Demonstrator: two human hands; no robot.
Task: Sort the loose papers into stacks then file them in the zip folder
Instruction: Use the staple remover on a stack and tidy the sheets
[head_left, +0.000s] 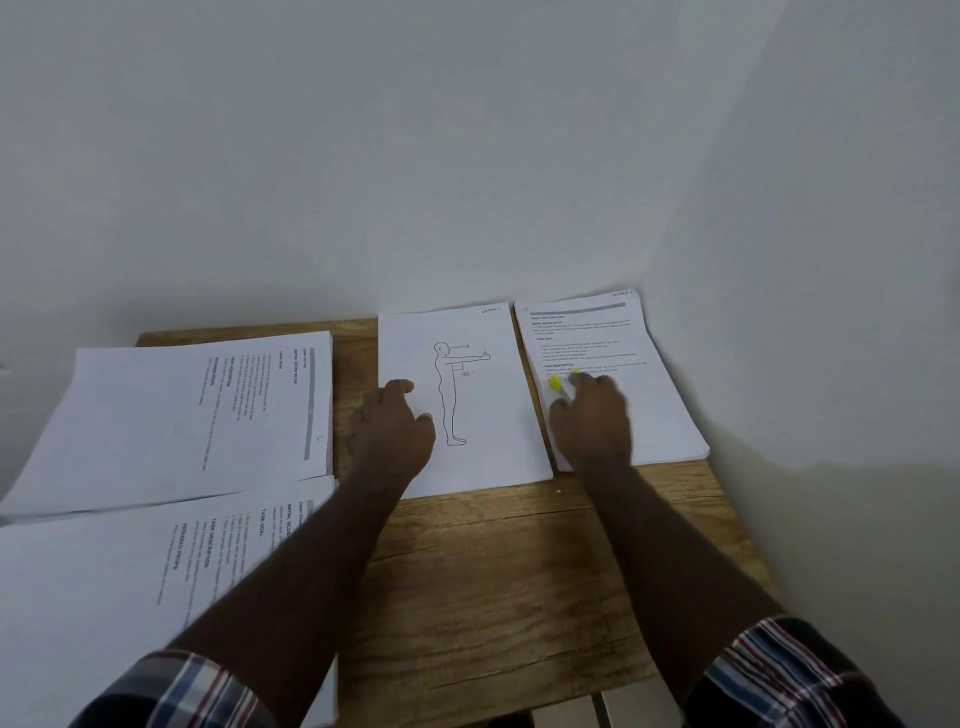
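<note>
Yellow item (555, 383) under right hand (589, 415), unclear

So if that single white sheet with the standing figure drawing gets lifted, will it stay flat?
Probably not: the white sheet with the figure drawing looks one page thin, so it should droop. Lying flat on the wooden table, it would likely slide easily.

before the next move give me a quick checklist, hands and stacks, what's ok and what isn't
1. Left hand rests on the figure-drawing sheet: ok.
2. Right hand on the text stack by the wall, holding a yellow item: ok; what the item is, cannot tell.
3. Those two piles lie apart, not overlapping: ok.
4. Left stacks overlap, the upper one lying on the nearer one: not ok.
5. Zip folder in view: not ok, none seen.
</note>
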